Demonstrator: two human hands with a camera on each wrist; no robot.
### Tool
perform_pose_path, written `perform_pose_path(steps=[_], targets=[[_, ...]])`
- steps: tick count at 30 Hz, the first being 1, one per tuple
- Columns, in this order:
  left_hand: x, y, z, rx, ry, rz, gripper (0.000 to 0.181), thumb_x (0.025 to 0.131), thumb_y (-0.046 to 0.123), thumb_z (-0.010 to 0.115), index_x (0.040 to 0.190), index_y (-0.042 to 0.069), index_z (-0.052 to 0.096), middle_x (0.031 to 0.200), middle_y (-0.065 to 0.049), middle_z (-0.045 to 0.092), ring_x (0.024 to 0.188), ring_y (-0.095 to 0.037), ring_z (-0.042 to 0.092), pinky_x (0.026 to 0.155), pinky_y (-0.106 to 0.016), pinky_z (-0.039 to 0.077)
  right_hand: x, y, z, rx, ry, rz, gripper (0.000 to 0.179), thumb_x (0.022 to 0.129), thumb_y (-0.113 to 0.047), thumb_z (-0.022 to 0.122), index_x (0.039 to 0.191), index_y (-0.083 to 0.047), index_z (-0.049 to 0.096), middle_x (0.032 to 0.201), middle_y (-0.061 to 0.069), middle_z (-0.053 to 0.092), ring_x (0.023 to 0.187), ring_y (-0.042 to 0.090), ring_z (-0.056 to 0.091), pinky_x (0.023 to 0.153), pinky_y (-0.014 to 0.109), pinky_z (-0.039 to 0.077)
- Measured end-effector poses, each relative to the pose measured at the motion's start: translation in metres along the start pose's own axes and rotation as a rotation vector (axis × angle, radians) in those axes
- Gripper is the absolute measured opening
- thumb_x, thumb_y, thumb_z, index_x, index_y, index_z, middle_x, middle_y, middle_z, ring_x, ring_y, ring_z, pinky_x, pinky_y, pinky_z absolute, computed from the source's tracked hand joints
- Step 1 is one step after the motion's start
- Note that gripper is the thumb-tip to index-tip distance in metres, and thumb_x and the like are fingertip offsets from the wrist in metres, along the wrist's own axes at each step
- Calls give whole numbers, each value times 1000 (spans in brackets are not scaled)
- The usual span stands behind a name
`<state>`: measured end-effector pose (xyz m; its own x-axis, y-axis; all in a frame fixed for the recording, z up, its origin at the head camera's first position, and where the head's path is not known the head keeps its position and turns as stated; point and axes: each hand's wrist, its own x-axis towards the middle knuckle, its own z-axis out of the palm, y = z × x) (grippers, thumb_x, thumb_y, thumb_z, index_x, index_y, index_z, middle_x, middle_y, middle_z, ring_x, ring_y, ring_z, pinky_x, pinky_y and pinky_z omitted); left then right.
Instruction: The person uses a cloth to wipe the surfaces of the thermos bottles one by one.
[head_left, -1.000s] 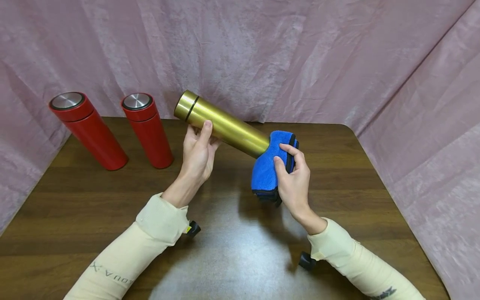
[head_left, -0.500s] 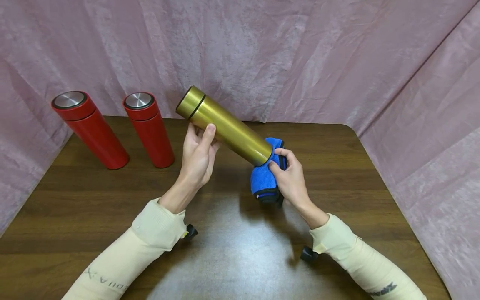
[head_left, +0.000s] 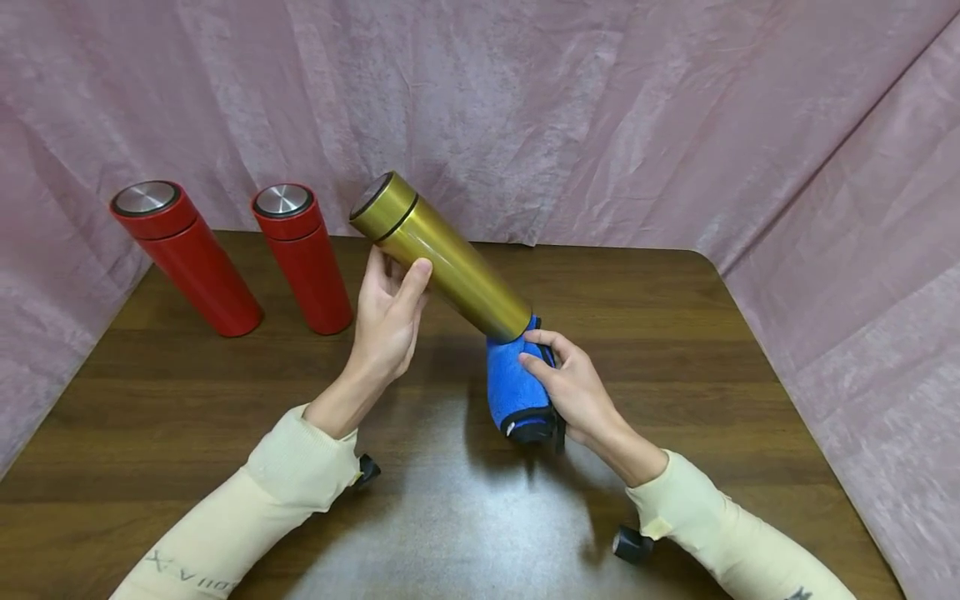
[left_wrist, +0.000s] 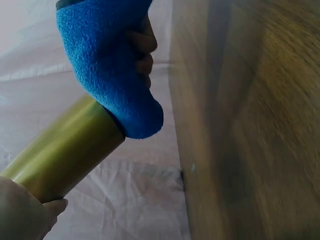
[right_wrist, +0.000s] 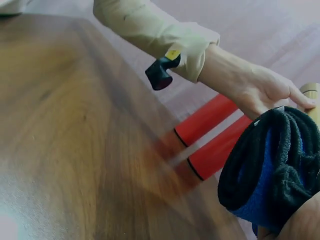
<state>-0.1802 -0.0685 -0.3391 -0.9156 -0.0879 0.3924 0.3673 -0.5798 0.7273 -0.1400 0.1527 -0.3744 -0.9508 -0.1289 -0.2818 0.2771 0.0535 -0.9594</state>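
A gold thermos flask [head_left: 453, 267] is held tilted above the table, its capped end up and to the left. My left hand [head_left: 386, 321] grips it just below the cap, thumb across the front. Against its lower end lies a folded blue cloth [head_left: 513, 383] with black edging, pinched by my right hand [head_left: 570, 383] between thumb and fingers. In the left wrist view the cloth [left_wrist: 110, 70] covers the base of the flask [left_wrist: 65, 147]. The right wrist view shows the cloth's dark folded layers [right_wrist: 270, 165].
Two red thermos flasks with silver lid tops stand at the back left of the wooden table [head_left: 420, 517]: one farther left [head_left: 191, 258], one nearer the gold flask [head_left: 303, 258]. Pink curtains [head_left: 480, 108] hang behind and at the sides.
The right hand and cloth have moved down, left and toward me across the flask's base. The gold flask has tilted steeper, its lid top now showing; the left hand keeps its grip.
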Motion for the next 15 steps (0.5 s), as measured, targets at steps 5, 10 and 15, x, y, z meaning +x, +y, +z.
perform_pose_path(steps=[5,10,15], targets=[[-5,6,-3,135,-20,30,46,101,-11,52,143,4,40,130,-7,55,123,-20,54,109,-34,44,-6,-2,-3,0,-24,-13,39,101,-15,65,138,-9,57,142,16,55,102,37,66,82,46,60],[-11,14,-7,268,-68,25,48,100,-9,58,143,5,42,127,-7,58,120,-21,57,107,-34,46,-9,-2,-7,-24,-52,-23,39,102,-14,65,139,-9,58,143,16,55,100,34,67,80,45,60],[-15,22,-11,322,-108,16,50,99,-8,61,143,7,43,125,-8,60,114,-22,58,101,-31,49,-12,-2,-11,-15,-80,-34,38,103,-13,64,140,-8,58,145,16,53,105,35,65,81,46,60]])
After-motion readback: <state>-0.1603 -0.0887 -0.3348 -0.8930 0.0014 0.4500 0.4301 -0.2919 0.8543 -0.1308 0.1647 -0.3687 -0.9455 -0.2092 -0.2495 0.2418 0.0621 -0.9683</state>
